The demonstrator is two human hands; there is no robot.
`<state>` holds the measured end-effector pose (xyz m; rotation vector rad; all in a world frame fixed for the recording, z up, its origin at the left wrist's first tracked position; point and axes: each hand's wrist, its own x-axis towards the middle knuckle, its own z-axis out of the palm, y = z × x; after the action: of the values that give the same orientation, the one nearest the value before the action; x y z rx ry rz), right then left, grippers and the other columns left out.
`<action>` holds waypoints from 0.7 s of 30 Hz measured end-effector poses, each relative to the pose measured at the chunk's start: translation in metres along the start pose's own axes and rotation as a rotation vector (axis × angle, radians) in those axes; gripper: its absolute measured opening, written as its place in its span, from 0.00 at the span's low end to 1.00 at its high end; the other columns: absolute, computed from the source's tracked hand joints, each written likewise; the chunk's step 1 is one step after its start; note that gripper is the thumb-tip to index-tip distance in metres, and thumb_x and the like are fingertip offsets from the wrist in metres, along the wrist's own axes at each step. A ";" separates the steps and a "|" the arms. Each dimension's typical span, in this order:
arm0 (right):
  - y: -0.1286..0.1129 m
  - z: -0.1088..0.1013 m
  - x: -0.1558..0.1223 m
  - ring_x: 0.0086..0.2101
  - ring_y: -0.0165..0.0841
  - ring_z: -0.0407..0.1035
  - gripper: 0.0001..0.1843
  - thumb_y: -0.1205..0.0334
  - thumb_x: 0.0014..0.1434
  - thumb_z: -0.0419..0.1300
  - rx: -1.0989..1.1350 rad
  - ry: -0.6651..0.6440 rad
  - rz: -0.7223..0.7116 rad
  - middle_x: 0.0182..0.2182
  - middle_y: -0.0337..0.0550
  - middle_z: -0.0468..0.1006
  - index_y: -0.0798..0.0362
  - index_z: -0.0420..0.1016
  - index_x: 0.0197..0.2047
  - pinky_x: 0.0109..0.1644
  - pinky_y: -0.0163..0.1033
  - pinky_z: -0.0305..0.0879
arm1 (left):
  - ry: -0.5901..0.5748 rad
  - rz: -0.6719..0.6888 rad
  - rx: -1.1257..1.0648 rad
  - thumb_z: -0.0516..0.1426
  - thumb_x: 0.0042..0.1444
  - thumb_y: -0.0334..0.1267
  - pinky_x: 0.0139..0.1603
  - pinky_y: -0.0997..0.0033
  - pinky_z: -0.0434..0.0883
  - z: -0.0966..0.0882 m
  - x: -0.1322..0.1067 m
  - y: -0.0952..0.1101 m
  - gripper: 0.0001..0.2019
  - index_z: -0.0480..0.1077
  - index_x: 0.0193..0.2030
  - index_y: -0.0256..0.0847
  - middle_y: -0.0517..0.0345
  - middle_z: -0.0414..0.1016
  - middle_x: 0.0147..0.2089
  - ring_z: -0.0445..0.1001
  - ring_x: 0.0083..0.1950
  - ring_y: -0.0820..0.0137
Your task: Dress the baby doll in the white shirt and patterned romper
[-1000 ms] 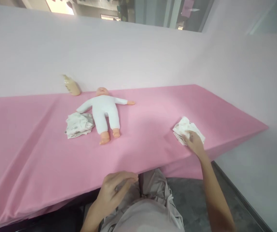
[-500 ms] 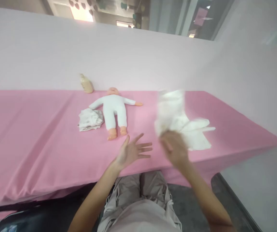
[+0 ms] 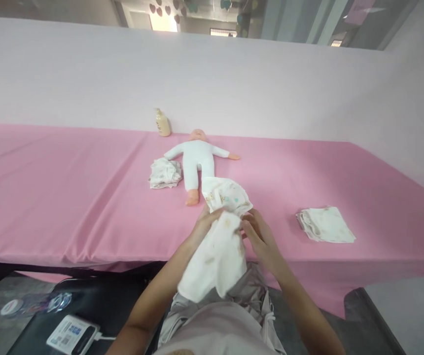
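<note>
In front of my lap, a white cloth with small coloured prints hangs between my hands, bunched in the middle. Its printed upper part spreads over the doll's lower leg; the plain lower part drops toward my lap. My left hand is closed on the cloth's left side, its fingers partly hidden. On the right side, my right hand pinches the bunched middle. Behind the cloth lies a baby doll in a white suit, face up, arms spread, one foot covered.
A folded white cloth stack lies left of the doll, another folded white cloth to the right. A pump bottle stands by the wall. The pink-covered table has a chair below it, bearing a white device and a plastic bottle.
The white cloth has come from the right side to in front of me. My left hand, open before, has closed on it. The view has shifted left.
</note>
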<state>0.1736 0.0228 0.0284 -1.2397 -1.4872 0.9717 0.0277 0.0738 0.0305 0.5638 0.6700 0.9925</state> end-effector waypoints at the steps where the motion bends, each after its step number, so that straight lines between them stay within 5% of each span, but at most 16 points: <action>1: 0.000 0.001 0.003 0.34 0.31 0.71 0.18 0.49 0.61 0.50 0.017 -0.012 0.018 0.38 0.44 0.74 0.50 0.62 0.51 0.34 0.35 0.70 | 0.006 0.031 -0.009 0.60 0.52 0.38 0.43 0.61 0.73 0.002 0.001 0.000 0.22 0.64 0.55 0.42 0.54 0.74 0.45 0.75 0.41 0.64; 7: 0.011 0.001 0.019 0.37 0.33 0.72 0.28 0.55 0.53 0.61 -0.051 0.059 0.053 0.43 0.46 0.75 0.50 0.61 0.55 0.44 0.42 0.70 | -0.095 -0.015 -0.049 0.52 0.57 0.50 0.53 0.53 0.70 0.006 0.010 0.011 0.25 0.66 0.55 0.33 0.43 0.76 0.46 0.73 0.50 0.54; 14: 0.033 0.008 0.033 0.42 0.36 0.71 0.12 0.59 0.52 0.59 0.010 -0.140 0.096 0.38 0.44 0.78 0.53 0.75 0.40 0.50 0.44 0.66 | -0.090 0.007 -0.022 0.50 0.58 0.50 0.55 0.52 0.68 0.003 0.031 0.029 0.27 0.65 0.56 0.31 0.44 0.76 0.45 0.72 0.52 0.55; 16: 0.036 0.005 0.037 0.38 0.36 0.72 0.12 0.59 0.49 0.62 0.067 -0.020 0.108 0.34 0.43 0.78 0.55 0.76 0.37 0.46 0.43 0.68 | -0.048 0.040 0.027 0.54 0.56 0.48 0.54 0.53 0.68 -0.006 0.044 0.031 0.26 0.65 0.56 0.31 0.43 0.76 0.45 0.73 0.51 0.55; 21: 0.038 -0.029 0.047 0.38 0.37 0.72 0.13 0.62 0.44 0.64 0.174 0.524 0.053 0.33 0.42 0.79 0.53 0.78 0.36 0.44 0.44 0.69 | 0.184 0.347 0.204 0.57 0.53 0.42 0.50 0.62 0.71 -0.046 0.080 0.041 0.21 0.66 0.52 0.37 0.48 0.76 0.46 0.74 0.47 0.62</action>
<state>0.2091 0.0757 0.0068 -1.2875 -0.9459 0.7176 0.0018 0.1688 0.0082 0.7926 0.8616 1.3199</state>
